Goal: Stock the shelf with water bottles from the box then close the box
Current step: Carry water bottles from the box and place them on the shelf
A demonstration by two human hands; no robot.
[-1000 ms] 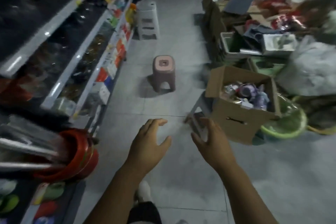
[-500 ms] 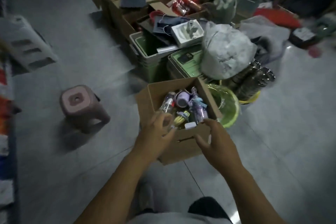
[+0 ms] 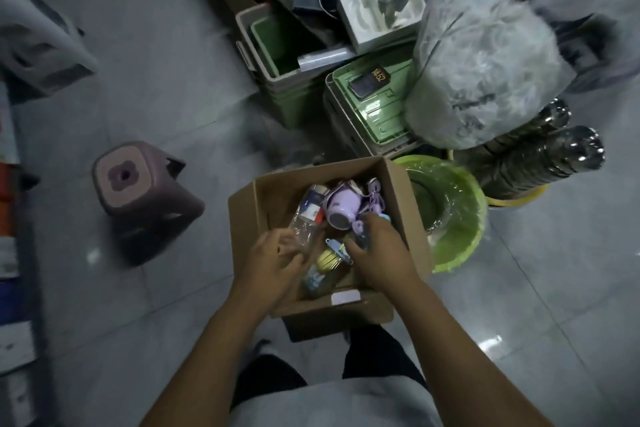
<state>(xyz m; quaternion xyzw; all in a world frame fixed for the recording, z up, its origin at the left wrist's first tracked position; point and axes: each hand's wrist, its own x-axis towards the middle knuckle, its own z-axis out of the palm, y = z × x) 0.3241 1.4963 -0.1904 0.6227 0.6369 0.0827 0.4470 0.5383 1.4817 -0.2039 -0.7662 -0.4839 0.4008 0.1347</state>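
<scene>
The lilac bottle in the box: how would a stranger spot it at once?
Find the open cardboard box on the tiled floor, beside the green basin. Toward its far side, just beyond the right hand, lies the lilac bottle. It is the bulky, opaque pale-purple one; its left neighbour is a clear bottle.

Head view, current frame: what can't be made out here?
All in the head view.
Shelf: cut off by the left edge, blurred.
Grip: fingertips of left hand and right hand sink among bottles in the box; hold unclear.
Bottle count: the hands cover several.
</scene>
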